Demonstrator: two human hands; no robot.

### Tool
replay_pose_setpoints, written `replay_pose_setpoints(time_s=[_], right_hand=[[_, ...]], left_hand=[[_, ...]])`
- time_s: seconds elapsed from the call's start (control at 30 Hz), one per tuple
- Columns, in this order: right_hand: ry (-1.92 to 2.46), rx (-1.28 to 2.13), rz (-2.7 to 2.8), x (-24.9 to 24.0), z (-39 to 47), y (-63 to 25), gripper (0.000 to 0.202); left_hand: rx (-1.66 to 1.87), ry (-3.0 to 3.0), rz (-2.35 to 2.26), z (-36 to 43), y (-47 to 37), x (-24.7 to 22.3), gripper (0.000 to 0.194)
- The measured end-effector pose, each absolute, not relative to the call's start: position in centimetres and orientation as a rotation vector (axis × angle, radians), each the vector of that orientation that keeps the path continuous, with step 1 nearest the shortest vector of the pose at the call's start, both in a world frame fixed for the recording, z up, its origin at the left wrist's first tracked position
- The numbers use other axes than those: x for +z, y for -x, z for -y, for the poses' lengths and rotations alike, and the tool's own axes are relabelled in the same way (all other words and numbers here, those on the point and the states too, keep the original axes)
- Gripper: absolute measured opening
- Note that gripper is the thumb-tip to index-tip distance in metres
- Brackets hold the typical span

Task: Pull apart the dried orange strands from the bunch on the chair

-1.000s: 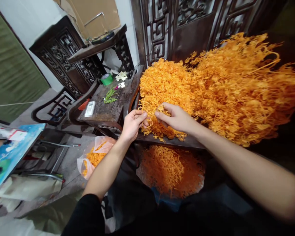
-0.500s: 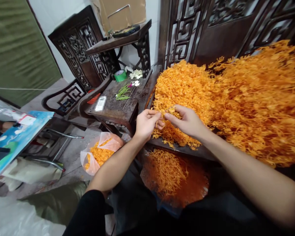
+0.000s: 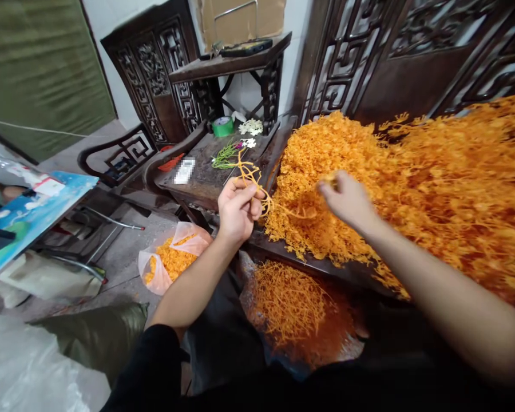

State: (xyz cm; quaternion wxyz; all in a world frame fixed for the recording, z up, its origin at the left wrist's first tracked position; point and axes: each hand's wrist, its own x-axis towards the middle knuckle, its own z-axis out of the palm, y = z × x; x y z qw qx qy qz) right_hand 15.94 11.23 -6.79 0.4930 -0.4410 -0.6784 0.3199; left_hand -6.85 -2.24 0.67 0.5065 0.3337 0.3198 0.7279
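The orange stem (image 3: 243,167) is left of the orange pile (image 3: 326,150), pinched by the left hand's (image 3: 238,209) fingers; a light grip should spare its thin branches. Farther right, the right hand (image 3: 350,200) curls, blurred; whether it pinches anything, I cannot tell.

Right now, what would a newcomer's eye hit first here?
The orange heap fills the right side, below dark carved woodwork. Near the centre, the left hand pinches thin branching orange stems, and the blurred right hand is in front of the heap. Lower down sits a smaller orange tangle.
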Motion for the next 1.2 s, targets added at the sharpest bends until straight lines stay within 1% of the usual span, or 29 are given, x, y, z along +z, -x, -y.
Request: replay_pose_setpoints(time_s=[0.03, 0.07, 0.1, 0.17, 0.2, 0.27, 0.33, 0.4, 0.47, 0.5, 0.57, 0.67, 0.77, 0.87, 0.97, 1.07, 1.2], right_hand=[[1.12, 0.67, 1.81, -8.0, -11.4, -14.7, 0.023], [1.172, 0.492, 2.022, -9.1, -11.6, -13.4, 0.021], [1.205, 0.297, 2.215, -10.0, -11.8, -12.4, 0.024], [1.209, -0.092, 2.506, -11.6, -12.6, -11.1, 0.036], [1.192, -0.205, 2.562, -12.3, -12.9, -10.8, 0.041], [1.144, -0.303, 2.602, -13.6, -13.6, -10.7, 0.053], [1.063, -0.29, 2.657, -14.7, -14.1, -10.8, 0.067], [1.005, -0.195, 2.724, -15.3, -14.4, -10.9, 0.08], [0.997, -0.051, 2.738, -15.0, -14.6, -11.2, 0.086], [0.984, 0.012, 2.718, -14.6, -14.6, -11.5, 0.086], [0.911, 0.074, 2.642, -13.2, -14.3, -12.7, 0.076], [0.791, 0.053, 2.452, -10.6, -12.9, -15.7, 0.052], [0.783, 0.041, 2.186, -8.5, -11.4, -18.8, 0.034], [0.878, 0.093, 1.944, -7.7, -10.7, -20.1, 0.022], [0.993, 0.164, 1.876, -7.8, -11.1, -18.9, 0.022], [1.001, 0.199, 2.106, -8.2, -12.6, -16.7, 0.032], [0.935, 0.223, 2.332, -9.1, -14.8, -14.8, 0.037]], left_hand=[[1.713, -0.812, -0.726, 2.5, 7.2, 0.8, 0.026], [1.639, -0.82, -0.681, 2.8, 7.4, 0.9, 0.024], [1.543, -0.832, -0.637, 3.1, 7.6, 0.9, 0.022], [1.325, -0.869, -0.569, 3.6, 7.7, 0.7, 0.02], [1.213, -0.9, -0.553, 3.9, 7.7, 0.4, 0.019], [0.975, -1.007, -0.556, 4.5, 7.2, -0.5, 0.017], [0.696, -1.223, -0.562, 5.0, 6.2, -1.6, 0.017], [0.418, -1.55, -0.527, 5.5, 4.7, -2.8, 0.017], [0.208, -1.902, -0.469, 6.0, 2.9, -4.1, 0.017], [0.126, -2.044, -0.445, 6.2, 2.1, -4.7, 0.019], [-0.039, -2.277, -0.425, 6.6, 0.3, -6.1, 0.026], [-0.156, -2.458, -0.339, 7.0, -2.1, -8.3, 0.033], [-0.124, -2.564, -0.287, 7.2, -4.4, -10.4, 0.031], [-0.118, -2.708, -0.38, 7.2, -6.8, -12.4, 0.027], [-0.184, -2.759, -0.374, 6.7, -8.7, -14.5, 0.025], [-0.248, -2.772, -0.333, 5.8, -10.0, -16.1, 0.021], [-0.371, -2.763, -0.471, 4.7, -10.7, -17.4, 0.006]])
